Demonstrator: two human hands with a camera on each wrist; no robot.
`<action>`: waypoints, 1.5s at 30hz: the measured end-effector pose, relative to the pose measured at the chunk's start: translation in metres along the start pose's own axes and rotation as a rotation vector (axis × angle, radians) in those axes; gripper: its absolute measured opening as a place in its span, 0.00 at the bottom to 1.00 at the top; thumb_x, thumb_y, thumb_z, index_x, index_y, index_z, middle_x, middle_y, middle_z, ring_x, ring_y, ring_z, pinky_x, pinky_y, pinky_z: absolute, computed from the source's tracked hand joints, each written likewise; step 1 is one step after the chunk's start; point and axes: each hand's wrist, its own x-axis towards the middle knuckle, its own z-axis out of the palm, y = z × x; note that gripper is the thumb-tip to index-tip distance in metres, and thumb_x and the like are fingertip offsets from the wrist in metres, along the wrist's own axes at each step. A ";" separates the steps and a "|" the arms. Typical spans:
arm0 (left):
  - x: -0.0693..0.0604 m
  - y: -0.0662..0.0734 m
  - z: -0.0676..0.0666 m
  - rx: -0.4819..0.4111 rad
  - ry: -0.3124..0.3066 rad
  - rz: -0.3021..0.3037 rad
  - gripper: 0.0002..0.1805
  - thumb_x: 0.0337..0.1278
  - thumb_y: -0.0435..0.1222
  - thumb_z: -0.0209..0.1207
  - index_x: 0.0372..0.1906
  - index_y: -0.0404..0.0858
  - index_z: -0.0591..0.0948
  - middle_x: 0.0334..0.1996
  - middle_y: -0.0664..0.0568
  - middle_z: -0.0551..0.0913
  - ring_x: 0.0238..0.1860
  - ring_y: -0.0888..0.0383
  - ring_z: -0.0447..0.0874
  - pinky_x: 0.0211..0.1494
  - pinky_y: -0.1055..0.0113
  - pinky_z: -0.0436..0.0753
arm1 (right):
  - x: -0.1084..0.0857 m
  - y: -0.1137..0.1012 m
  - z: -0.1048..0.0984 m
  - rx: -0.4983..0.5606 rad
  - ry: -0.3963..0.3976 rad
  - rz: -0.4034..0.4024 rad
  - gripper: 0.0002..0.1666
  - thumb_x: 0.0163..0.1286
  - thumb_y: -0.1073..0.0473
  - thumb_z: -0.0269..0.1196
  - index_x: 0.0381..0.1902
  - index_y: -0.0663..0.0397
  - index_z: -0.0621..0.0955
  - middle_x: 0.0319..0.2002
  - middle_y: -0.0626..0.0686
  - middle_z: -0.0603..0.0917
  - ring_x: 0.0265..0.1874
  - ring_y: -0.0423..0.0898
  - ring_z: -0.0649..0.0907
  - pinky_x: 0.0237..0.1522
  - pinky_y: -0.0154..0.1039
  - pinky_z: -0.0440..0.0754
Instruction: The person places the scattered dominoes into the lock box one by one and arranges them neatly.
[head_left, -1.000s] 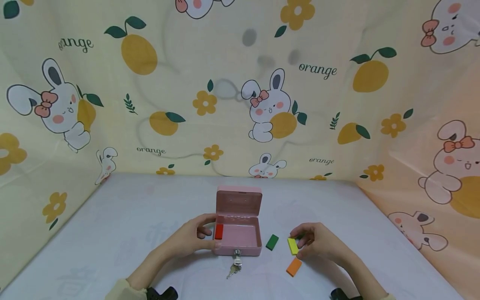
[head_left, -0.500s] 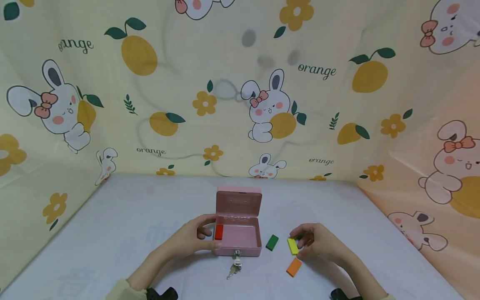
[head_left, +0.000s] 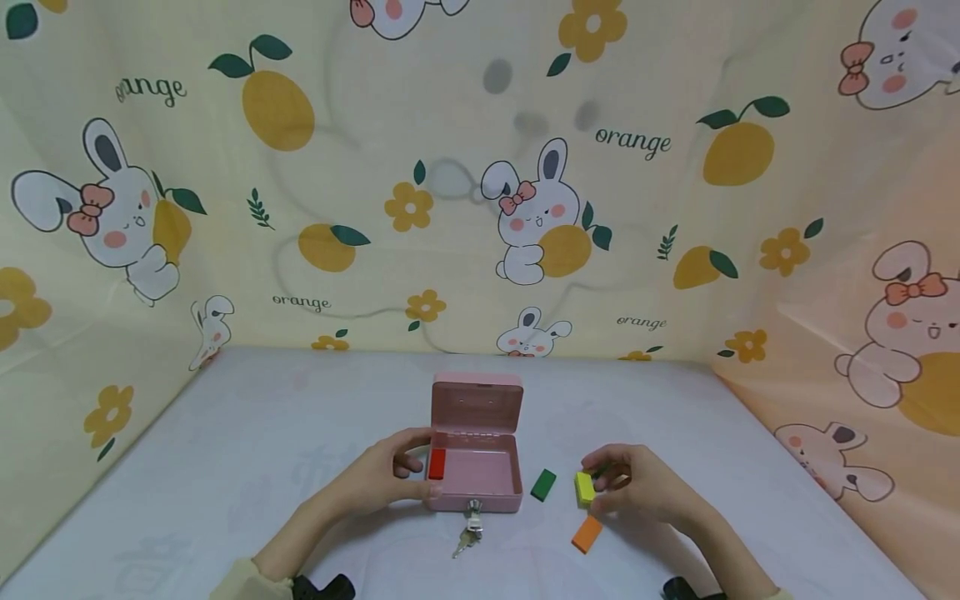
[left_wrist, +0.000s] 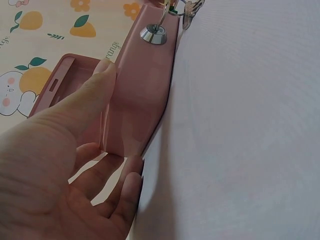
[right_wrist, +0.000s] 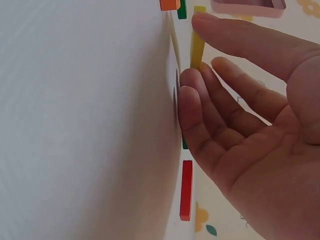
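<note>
Right grip [head_left: 641,486]: clamped on yellow block [head_left: 584,491]
Yellow block: tilted more than 0.5 seconds ago, seemingly held securely
Pink box [head_left: 498,503]: held at 1 end by left grip [head_left: 377,475]

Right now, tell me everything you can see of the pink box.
The pink box looks like painted metal, with a hinged lid raised at the back. Keys hang from a silver lock on its front wall. It sits upright on the white tabletop with a red block inside, by its left wall. The left hand holds its left side.
</note>
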 end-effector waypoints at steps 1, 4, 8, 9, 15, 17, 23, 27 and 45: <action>0.000 0.000 0.000 -0.001 0.001 -0.001 0.46 0.45 0.51 0.75 0.71 0.47 0.68 0.63 0.52 0.74 0.51 0.54 0.76 0.53 0.55 0.78 | 0.000 0.000 0.000 0.000 0.004 -0.005 0.30 0.49 0.66 0.78 0.51 0.64 0.80 0.42 0.54 0.82 0.40 0.53 0.80 0.37 0.39 0.81; 0.000 0.001 0.000 -0.003 0.007 -0.005 0.46 0.45 0.51 0.75 0.71 0.47 0.69 0.62 0.52 0.74 0.50 0.54 0.76 0.53 0.55 0.78 | -0.001 0.000 -0.001 0.001 0.016 -0.011 0.30 0.50 0.66 0.77 0.52 0.65 0.80 0.43 0.54 0.83 0.40 0.53 0.80 0.38 0.38 0.81; -0.001 0.002 0.000 -0.008 0.011 -0.007 0.46 0.45 0.50 0.75 0.71 0.46 0.69 0.63 0.51 0.74 0.50 0.54 0.77 0.54 0.55 0.78 | -0.002 -0.001 -0.002 0.025 0.028 -0.017 0.30 0.52 0.67 0.76 0.53 0.66 0.79 0.45 0.55 0.83 0.40 0.53 0.81 0.39 0.38 0.82; -0.001 0.002 0.000 -0.009 0.009 -0.008 0.46 0.45 0.50 0.75 0.71 0.46 0.69 0.63 0.51 0.74 0.50 0.54 0.76 0.54 0.54 0.78 | -0.002 -0.001 -0.002 0.035 0.030 -0.021 0.31 0.52 0.68 0.76 0.54 0.67 0.79 0.45 0.56 0.83 0.40 0.53 0.82 0.39 0.38 0.82; -0.001 0.004 0.001 -0.014 0.005 -0.008 0.46 0.45 0.50 0.75 0.71 0.46 0.68 0.63 0.50 0.74 0.51 0.54 0.77 0.54 0.54 0.78 | -0.004 -0.001 -0.001 0.070 0.056 -0.036 0.31 0.51 0.70 0.76 0.53 0.68 0.78 0.48 0.58 0.82 0.39 0.54 0.82 0.39 0.37 0.82; -0.001 0.004 0.001 -0.013 0.004 -0.007 0.46 0.45 0.50 0.75 0.71 0.46 0.68 0.63 0.50 0.74 0.51 0.53 0.77 0.54 0.54 0.78 | -0.004 -0.002 -0.001 0.073 0.069 -0.034 0.30 0.50 0.70 0.76 0.53 0.67 0.79 0.48 0.58 0.82 0.39 0.53 0.82 0.39 0.37 0.83; -0.001 0.003 0.001 -0.013 0.003 0.003 0.46 0.46 0.49 0.75 0.71 0.46 0.68 0.63 0.50 0.73 0.51 0.53 0.76 0.54 0.53 0.78 | -0.005 -0.006 0.001 0.089 0.094 -0.014 0.30 0.50 0.69 0.76 0.52 0.66 0.79 0.47 0.58 0.82 0.40 0.53 0.82 0.39 0.37 0.83; -0.002 0.002 0.000 -0.011 0.003 0.014 0.46 0.46 0.49 0.75 0.72 0.45 0.68 0.63 0.50 0.74 0.51 0.53 0.76 0.54 0.53 0.78 | -0.007 -0.008 0.001 0.110 0.090 -0.019 0.30 0.51 0.69 0.76 0.52 0.67 0.79 0.47 0.58 0.82 0.40 0.53 0.82 0.39 0.38 0.82; -0.002 0.003 0.000 -0.014 0.001 0.022 0.46 0.47 0.49 0.75 0.72 0.45 0.67 0.63 0.50 0.74 0.50 0.53 0.76 0.53 0.54 0.78 | -0.007 -0.009 0.003 0.110 0.091 -0.044 0.28 0.55 0.66 0.75 0.53 0.65 0.79 0.46 0.58 0.82 0.42 0.53 0.82 0.41 0.38 0.82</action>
